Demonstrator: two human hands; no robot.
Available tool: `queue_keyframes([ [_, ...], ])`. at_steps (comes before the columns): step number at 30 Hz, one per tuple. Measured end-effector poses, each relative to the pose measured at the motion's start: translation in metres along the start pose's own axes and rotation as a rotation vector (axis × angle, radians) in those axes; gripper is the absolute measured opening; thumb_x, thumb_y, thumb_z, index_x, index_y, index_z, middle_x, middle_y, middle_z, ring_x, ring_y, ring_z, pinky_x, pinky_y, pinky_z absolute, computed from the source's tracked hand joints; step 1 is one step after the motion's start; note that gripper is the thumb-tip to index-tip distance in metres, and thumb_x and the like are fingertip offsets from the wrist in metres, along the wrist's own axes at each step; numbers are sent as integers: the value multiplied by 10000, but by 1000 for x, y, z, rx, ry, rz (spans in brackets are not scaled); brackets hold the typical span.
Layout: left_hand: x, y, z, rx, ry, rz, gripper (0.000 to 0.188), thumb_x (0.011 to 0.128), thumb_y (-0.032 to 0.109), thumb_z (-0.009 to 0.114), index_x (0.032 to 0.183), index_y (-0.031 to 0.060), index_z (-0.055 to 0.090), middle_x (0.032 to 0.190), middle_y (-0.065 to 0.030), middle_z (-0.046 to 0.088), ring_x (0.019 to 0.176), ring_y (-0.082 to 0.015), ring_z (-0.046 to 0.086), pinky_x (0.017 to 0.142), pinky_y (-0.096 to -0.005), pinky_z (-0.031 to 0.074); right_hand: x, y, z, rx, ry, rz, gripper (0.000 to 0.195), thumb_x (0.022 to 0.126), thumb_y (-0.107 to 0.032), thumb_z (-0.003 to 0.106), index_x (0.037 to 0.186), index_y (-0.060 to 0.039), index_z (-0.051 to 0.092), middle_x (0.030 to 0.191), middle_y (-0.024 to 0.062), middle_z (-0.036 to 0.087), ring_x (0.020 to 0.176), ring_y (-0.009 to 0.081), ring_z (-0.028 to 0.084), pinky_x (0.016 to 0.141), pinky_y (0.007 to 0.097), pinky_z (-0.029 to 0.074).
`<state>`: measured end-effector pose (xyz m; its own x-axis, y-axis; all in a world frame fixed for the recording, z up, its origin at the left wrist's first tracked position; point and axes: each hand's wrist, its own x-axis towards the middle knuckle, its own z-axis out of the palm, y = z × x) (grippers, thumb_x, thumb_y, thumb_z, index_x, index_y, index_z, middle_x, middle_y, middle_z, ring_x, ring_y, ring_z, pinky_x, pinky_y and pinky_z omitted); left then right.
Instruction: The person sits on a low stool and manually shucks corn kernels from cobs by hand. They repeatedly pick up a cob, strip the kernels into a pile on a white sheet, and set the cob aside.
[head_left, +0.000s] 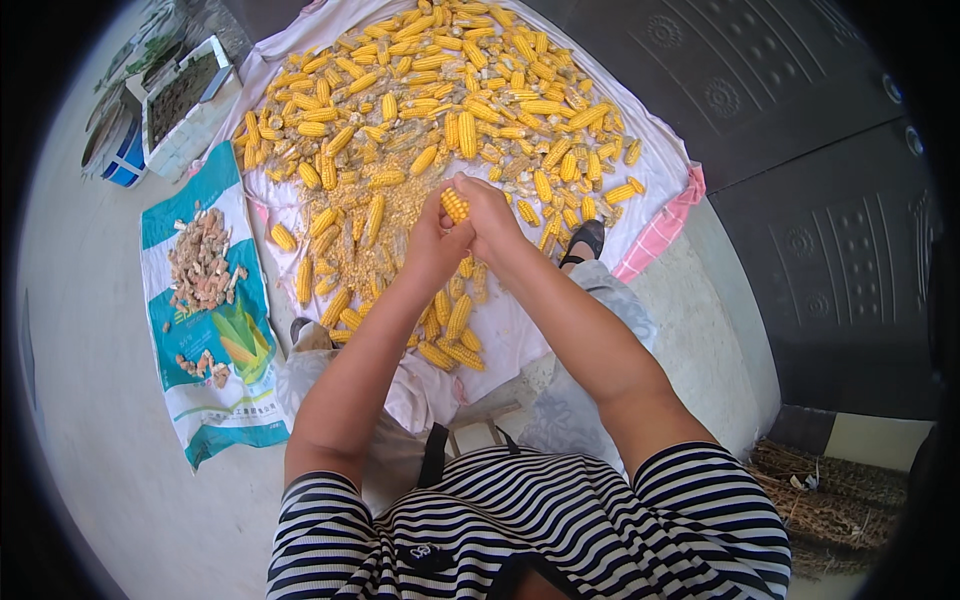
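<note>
Both of my hands are closed around one yellow ear of corn (454, 205), held above the near middle of a cloth. My left hand (435, 244) grips it from the left and below. On its right side lies my right hand (489, 214), fingers meeting the left ones at the top. Part of the ear is hidden by the fingers. Under and beyond the hands, many ears of corn (467, 135) lie heaped on the pale cloth (517, 330), with loose kernels (401, 202) scattered among them.
To the left, a printed teal and white sack (161, 300) bears a pile of bare cobs (201, 259). Beyond it stand a white planter box (180, 142) with soil and a blue and white bucket (126, 161). A dark metal door (817, 247) is at the right, above dry stalks (832, 495).
</note>
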<state>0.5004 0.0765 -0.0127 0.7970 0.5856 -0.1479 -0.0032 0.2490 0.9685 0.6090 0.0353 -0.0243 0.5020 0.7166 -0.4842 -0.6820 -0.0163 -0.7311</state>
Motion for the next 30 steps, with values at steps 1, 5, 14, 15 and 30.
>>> queue_keyframes([
  [1, 0, -1, -2, 45, 8, 22, 551, 912, 78, 614, 1414, 61, 389, 847, -16, 567, 703, -70, 574, 557, -220, 465, 1, -2, 4, -3, 24, 33, 340, 980, -315, 534, 1169, -34, 569, 865, 117, 600, 666, 220, 600, 541, 347, 518],
  [5, 9, -13, -12, 197, 85, 20, 531, 899, 90, 643, 1382, 61, 424, 854, -20, 576, 701, -79, 592, 543, -216, 464, 2, -9, 14, 76, -26, 147, 346, 968, -320, 570, 1165, -36, 572, 870, 107, 608, 694, 209, 613, 576, 355, 526],
  [14, 12, -3, -18, 539, 232, 131, 543, 785, 275, 759, 1211, 3, 562, 721, -59, 553, 612, -174, 561, 552, -332, 448, 5, -1, 16, -334, -31, -268, 269, 932, -234, 611, 1074, -9, 651, 944, 85, 631, 792, 167, 581, 645, 303, 484],
  [15, 12, -5, -18, 556, 238, 132, 549, 780, 274, 763, 1218, 10, 564, 710, -56, 550, 607, -173, 557, 551, -331, 447, 6, -2, 15, -352, -30, -247, 279, 939, -249, 601, 1071, -8, 652, 939, 85, 632, 792, 166, 581, 649, 301, 484],
  [30, 5, 18, -15, 826, 214, 161, 547, 748, 305, 787, 1185, 35, 599, 731, -82, 615, 648, -230, 625, 575, -363, 482, 16, 1, 7, -248, -7, -114, 451, 949, -386, 589, 1115, 33, 602, 1113, 165, 616, 1080, 242, 570, 931, 367, 445],
])
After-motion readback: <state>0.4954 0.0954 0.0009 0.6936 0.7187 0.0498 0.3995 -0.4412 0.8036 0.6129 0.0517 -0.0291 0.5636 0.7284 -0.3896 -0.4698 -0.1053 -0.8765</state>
